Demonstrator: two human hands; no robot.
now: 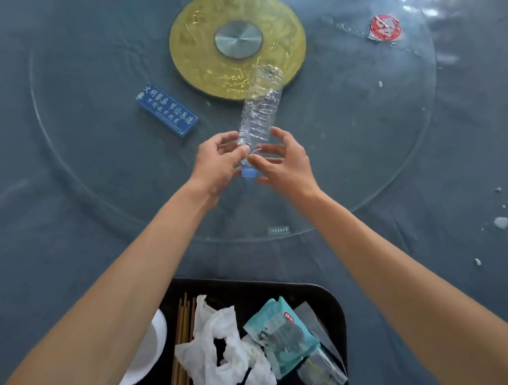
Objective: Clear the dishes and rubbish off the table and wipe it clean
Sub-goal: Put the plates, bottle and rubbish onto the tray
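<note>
Glass turntable [88, 169] on grey-clothed table [12, 256]; left hand [216, 165] and right hand [284, 162] grasp bottle [259, 107].

Both hands [255, 163] grip clear bottle [259, 107] above glass turntable [369, 145].

A restaurant dining room, seen from above a large round banquet table [24, 222] under a grey-blue cloth. A glass turntable [401, 147] sits on a gold centre disc [195, 54], with a blue printed table sign [167, 109] on it. A black clearing tray [328, 299] at the near edge holds chopsticks [181, 340], a white plate [150, 348] and crumpled napkins [216, 355].
</note>
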